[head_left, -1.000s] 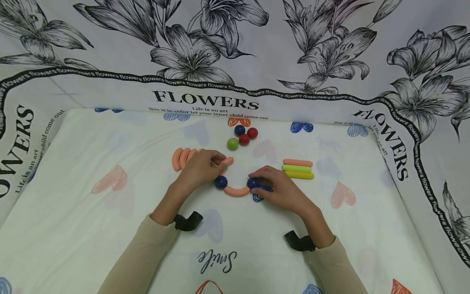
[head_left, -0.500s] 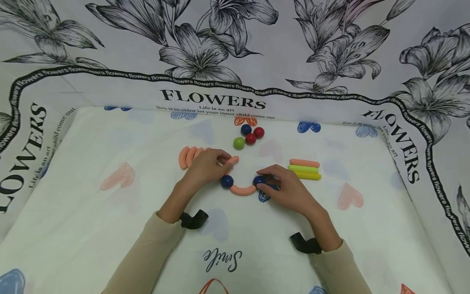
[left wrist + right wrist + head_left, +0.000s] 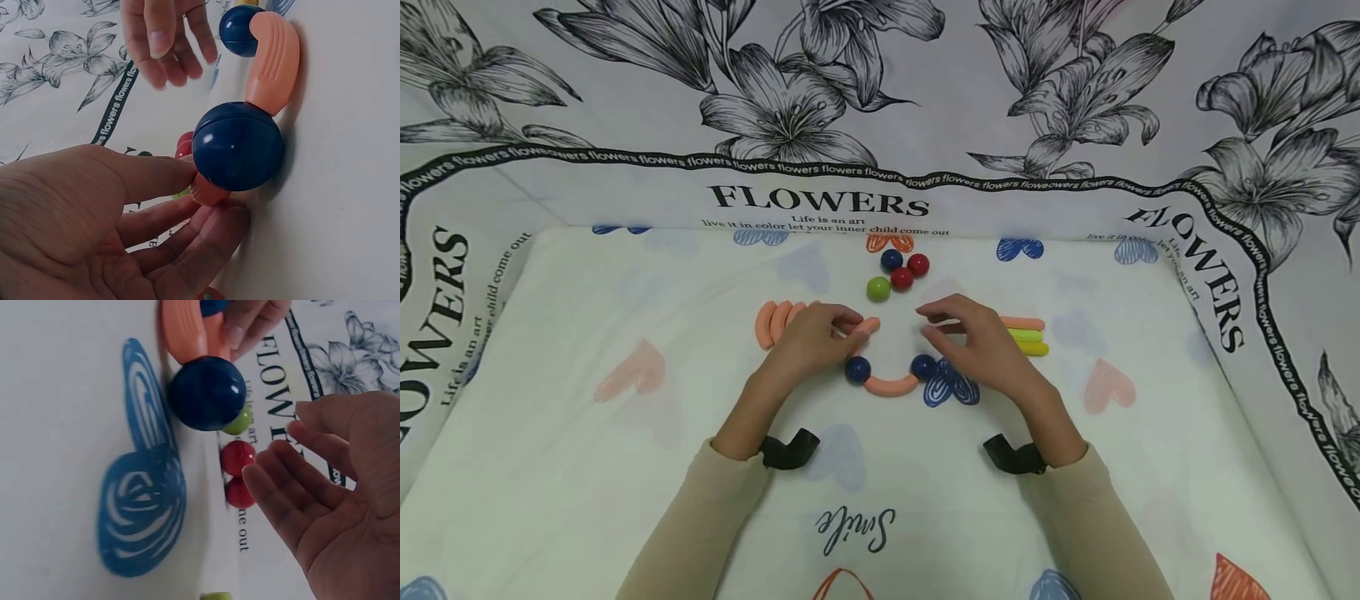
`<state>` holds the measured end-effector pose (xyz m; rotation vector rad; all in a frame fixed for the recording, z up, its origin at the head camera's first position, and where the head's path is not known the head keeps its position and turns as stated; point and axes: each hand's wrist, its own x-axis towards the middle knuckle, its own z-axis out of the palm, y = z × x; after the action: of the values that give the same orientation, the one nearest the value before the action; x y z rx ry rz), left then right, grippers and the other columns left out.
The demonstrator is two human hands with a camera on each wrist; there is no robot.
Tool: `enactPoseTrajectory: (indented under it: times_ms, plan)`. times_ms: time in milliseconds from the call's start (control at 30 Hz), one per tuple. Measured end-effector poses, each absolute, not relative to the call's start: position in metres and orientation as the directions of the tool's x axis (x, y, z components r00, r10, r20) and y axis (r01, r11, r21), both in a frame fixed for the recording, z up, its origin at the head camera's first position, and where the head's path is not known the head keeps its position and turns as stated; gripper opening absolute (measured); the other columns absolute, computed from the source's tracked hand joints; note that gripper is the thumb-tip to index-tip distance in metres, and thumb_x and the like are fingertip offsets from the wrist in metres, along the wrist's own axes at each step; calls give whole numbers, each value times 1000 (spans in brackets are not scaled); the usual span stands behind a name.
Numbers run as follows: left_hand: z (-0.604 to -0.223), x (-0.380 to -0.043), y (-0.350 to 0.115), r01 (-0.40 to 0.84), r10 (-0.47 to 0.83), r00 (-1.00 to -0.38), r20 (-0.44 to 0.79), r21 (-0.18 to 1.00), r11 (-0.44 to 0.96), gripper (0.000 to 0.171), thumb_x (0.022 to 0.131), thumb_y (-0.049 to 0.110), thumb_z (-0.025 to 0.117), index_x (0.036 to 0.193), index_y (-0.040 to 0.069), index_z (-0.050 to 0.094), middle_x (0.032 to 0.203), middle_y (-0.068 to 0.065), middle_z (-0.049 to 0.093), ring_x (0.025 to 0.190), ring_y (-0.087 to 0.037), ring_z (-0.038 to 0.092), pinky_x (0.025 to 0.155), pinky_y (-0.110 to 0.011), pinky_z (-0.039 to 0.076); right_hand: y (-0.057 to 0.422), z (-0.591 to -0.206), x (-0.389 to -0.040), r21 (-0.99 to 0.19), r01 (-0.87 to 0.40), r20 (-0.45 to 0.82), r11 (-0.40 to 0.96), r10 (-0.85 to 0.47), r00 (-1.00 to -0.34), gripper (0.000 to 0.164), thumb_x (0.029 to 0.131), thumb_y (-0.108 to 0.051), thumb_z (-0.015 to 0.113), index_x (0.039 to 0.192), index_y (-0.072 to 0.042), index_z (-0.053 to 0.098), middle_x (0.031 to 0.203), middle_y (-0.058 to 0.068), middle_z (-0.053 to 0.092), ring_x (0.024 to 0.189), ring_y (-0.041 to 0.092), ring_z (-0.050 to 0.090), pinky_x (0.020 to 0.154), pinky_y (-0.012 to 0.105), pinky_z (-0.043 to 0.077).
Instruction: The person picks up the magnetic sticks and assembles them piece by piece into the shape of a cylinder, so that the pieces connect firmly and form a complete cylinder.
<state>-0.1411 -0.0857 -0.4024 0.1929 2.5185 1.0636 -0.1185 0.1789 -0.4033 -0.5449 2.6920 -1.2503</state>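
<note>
My left hand (image 3: 812, 340) pinches a curved orange rod (image 3: 871, 324) between thumb and fingers. Its lower end meets a dark blue ball (image 3: 237, 147). From that ball a ribbed, curved orange rod (image 3: 891, 387) runs to a second blue ball (image 3: 922, 367), so the joined pieces form a U on the white cloth. My right hand (image 3: 981, 346) holds nothing; its fingers are spread loosely above and right of the second ball. In the right wrist view a gap shows between those fingers and the blue ball (image 3: 207, 394).
Beyond the hands lie a green ball (image 3: 878, 289), two red balls (image 3: 902, 278) and a blue ball (image 3: 891, 260). Several curved orange rods (image 3: 765, 325) sit partly behind the left hand. Straight orange, green and yellow rods (image 3: 1026, 336) lie partly behind the right hand.
My right hand has let go of the second blue ball and moved up, away from it. My left hand keeps its pinch on the curved orange rod.
</note>
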Motion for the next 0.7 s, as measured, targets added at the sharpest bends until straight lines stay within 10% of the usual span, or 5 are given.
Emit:
enactPoseTrajectory:
  times_ms: [700]
  plan:
    - [-404,-134,-81,-8,252,-930,-266,704,710,39,100,37,72,126,8,76,114,-9,76,103,-23,69,86,-37,58,158,-385,-172,-716,-323,86,619,-380,-921,35,104,-16,68,137,-5,67,134,15,68,125,31,67,104,47,59]
